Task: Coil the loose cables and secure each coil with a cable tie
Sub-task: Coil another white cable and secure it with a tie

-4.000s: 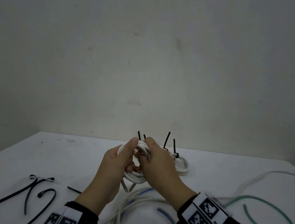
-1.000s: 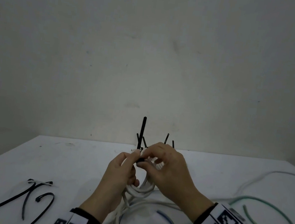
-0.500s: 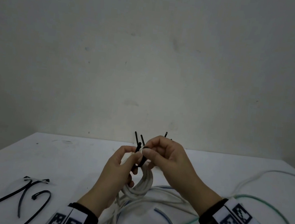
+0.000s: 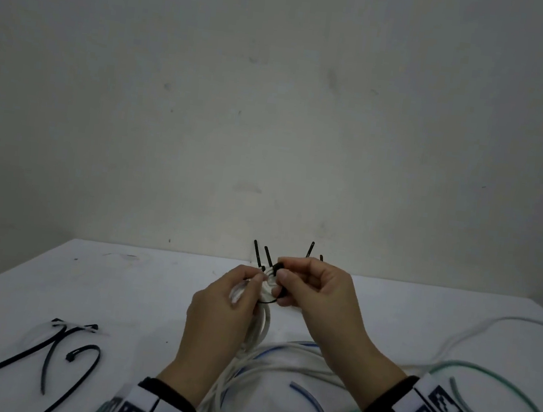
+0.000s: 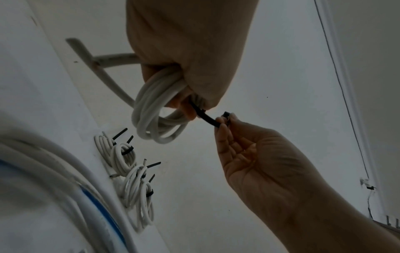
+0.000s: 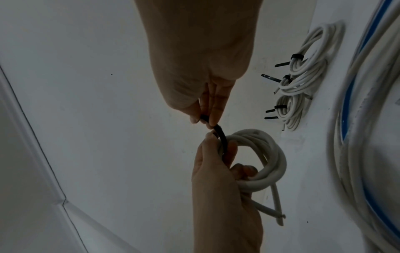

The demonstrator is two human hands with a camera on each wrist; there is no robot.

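My left hand (image 4: 255,281) grips a small coil of white cable (image 4: 260,324) and holds it upright above the table. A black cable tie (image 4: 272,301) loops round the top of that coil. My right hand (image 4: 283,276) pinches the tie between thumb and fingers, close against the left fingertips. In the left wrist view the tie (image 5: 206,118) runs from the coil (image 5: 151,109) to the right hand (image 5: 223,120). In the right wrist view the tie (image 6: 221,137) curves from the right hand (image 6: 205,119) over the coil (image 6: 266,154). The tie's head is hidden among the fingers.
Several tied white coils (image 5: 123,154) lie behind the hands by the wall, their black tails (image 4: 256,252) sticking up. Spare black ties (image 4: 50,350) lie front left. Loose white, blue (image 4: 309,392) and green cables (image 4: 513,400) sprawl across the near and right table (image 4: 116,289).
A second ago the tie stood straight up above my hands. It is now bent round the coil, and my right hand pinches it closer to the left fingers.
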